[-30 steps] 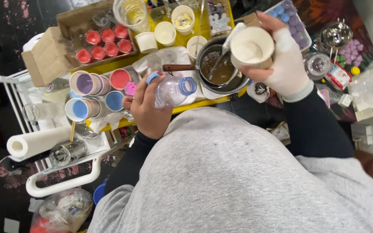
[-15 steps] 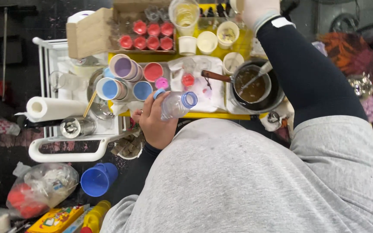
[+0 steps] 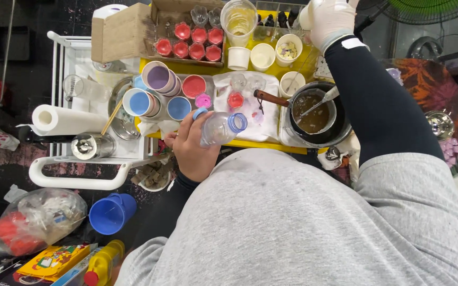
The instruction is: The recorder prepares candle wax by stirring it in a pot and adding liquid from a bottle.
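Your left hand is gripping an open plastic bottle; your gloved right hand is clasping a paper cup beyond the pot.

A spoon stands in the pot, right of the bottle.

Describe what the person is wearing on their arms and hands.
Both arms wear long, close-fitting dark navy sleeves under a grey top. The right hand wears a thin white glove with a pale cuff band and a small white patch on the sleeve just below it. The left hand is ungloved.
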